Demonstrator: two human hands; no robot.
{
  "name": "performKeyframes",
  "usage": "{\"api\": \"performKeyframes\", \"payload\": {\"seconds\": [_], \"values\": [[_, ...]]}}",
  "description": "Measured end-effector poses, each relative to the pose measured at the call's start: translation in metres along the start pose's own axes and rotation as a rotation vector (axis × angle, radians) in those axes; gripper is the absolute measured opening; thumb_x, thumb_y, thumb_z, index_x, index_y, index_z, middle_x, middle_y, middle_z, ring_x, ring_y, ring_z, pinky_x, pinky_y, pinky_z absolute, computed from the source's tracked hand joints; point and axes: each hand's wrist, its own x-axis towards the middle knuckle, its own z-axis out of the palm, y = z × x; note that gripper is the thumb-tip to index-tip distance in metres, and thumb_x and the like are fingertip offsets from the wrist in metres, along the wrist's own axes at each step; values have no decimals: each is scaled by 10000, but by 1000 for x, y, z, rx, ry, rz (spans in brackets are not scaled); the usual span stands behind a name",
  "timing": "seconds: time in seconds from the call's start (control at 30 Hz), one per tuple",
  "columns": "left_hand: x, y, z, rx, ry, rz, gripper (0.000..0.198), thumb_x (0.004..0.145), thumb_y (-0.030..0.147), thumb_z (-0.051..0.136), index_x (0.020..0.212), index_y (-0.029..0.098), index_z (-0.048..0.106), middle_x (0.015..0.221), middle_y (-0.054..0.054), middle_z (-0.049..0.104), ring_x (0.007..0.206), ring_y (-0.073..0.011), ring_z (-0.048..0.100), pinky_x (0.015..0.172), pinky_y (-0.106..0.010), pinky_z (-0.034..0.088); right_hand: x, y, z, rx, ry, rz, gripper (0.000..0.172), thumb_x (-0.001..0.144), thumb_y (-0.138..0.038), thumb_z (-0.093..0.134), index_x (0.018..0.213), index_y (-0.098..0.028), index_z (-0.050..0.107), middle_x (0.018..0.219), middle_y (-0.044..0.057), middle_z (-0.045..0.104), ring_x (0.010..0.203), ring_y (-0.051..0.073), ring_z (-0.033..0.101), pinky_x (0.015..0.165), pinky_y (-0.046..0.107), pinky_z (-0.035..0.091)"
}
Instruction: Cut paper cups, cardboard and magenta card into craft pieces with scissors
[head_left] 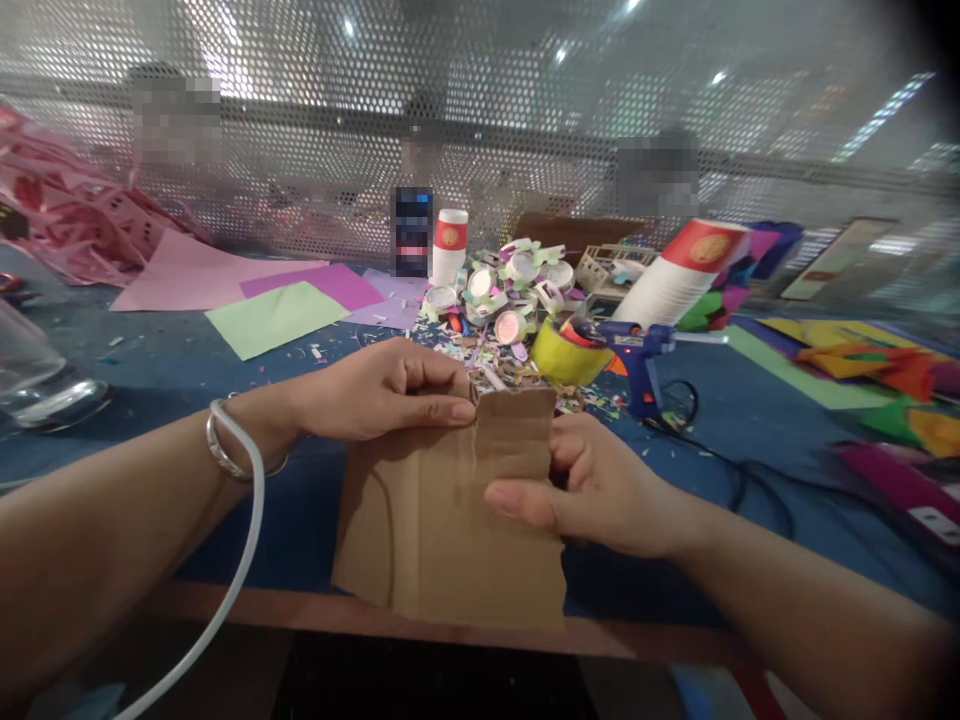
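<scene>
Brown cardboard is pinched by the left hand at its top, the right hand at its side.

top: mesh wall | upper left: pink bundle | left edge: glass | left of centre: green sheet overlaps purple sheet | centre: upright cup stands beside craft pile | right of centre: glue gun stands beside yellow roll, cup stack leans behind
</scene>
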Motion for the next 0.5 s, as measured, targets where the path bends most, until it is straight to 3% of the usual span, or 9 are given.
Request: {"api": "performKeyframes", "payload": {"seconds": [0.17, 0.3, 0.5], "values": [[-1, 2, -1, 33, 14, 24, 306, 949, 339, 604, 720, 138, 571, 647, 27, 516, 574, -69, 438, 500, -162, 335, 0, 2, -1, 149, -57, 47, 122, 916, -223, 623, 809, -165, 625, 653, -36, 554, 530, 59, 475, 476, 152, 386], [-1, 2, 0, 15, 12, 20, 296, 941, 357, 613, 740, 141, 590, 652, 21, 519, 581, -79, 439, 510, -176, 337, 0, 3, 2, -16, 11, -76, 160, 915, -223, 616, 771, -154, 605, 687, -18, 530, 588, 74, 462, 502, 172, 387], [-1, 2, -2, 24, 15, 21, 278, 937, 323, 614, 731, 137, 607, 646, 16, 527, 573, -78, 445, 511, -173, 348, -3, 0, 6, -331, 110, -254, 365, 923, -190, 594, 622, -186, 386, 602, -60, 333, 516, 54, 305, 438, 187, 258]]}}
